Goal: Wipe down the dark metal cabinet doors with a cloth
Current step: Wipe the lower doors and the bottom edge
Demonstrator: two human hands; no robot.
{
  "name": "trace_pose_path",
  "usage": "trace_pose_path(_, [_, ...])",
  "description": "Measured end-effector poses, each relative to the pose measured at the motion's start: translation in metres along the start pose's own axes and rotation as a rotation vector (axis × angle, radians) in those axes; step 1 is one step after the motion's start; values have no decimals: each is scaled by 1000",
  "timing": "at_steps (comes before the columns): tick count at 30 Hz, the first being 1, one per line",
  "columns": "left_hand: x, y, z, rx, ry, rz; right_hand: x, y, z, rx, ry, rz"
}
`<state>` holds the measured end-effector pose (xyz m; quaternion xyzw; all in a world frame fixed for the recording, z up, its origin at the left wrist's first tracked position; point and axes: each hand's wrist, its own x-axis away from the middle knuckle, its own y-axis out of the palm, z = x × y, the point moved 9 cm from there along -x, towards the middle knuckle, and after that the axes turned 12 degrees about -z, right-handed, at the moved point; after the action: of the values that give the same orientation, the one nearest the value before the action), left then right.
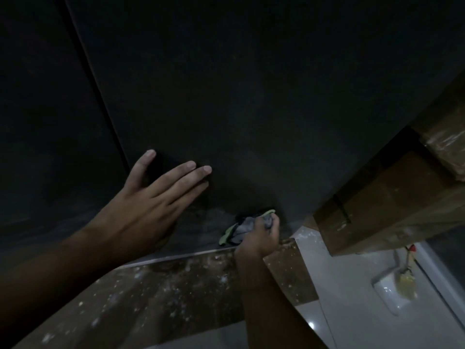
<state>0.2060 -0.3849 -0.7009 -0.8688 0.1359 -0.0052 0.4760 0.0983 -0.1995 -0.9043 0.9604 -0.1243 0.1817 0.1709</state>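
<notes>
From the head view: pressing flat on the dark cabinet door (pixel 251 96) with the left hand (pixel 148 205), fingers straight, slightly spread. Gripping a bunched grey-and-green cloth (pixel 241 226) in the right hand (pixel 261 238), fingers curled round it, against the door's bottom edge. Cardboard box (pixel 390 210) just right of the door.

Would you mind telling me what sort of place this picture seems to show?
Probably a dim storeroom or a room under renovation: a dark metal cabinet, taped cardboard boxes stacked beside it, and a dusty, speckled floor strip next to white tiles, with a paintbrush nearby.
</notes>
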Motion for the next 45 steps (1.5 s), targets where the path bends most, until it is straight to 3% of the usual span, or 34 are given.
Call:
trace_pose_path(5, [29,-13,-39,-25,-47,-40,44,39,-34,240,-360,-61])
trace_pose_path(11, [72,-11,-75,8,-158,-61,144,148,-20,973,-1182,-788])
trace_pose_path(12, [79,-8,-79,16,-173,-62,157,154,-17,1050,-1297,-839])
trace_pose_path(18, [92,-2,-90,41,-174,-75,187,161,-70,989,-1708,-674])
trace_pose_path(21, [96,2,-97,16,-149,-64,193,174,-98,948,-1719,-569])
trace_pose_path(23, [99,9,-97,-1,-147,-71,190,179,-83,994,-1696,-598])
trace_pose_path(28, [104,21,-94,-35,-133,-79,168,179,7,1243,-1631,-1008])
trace_pose_path(33, [109,25,-101,-36,-125,-65,181,184,-22,1189,-1708,-869])
trace_pose_path(38, [120,33,-108,-1,-121,-54,225,200,-51,968,-1727,-652])
trace_pose_path(42, [128,37,-110,38,-91,-61,217,216,29,1188,-1629,-942])
trace_pose_path(45, [136,40,-115,19,-86,-84,207,209,68,1336,-1587,-1028])
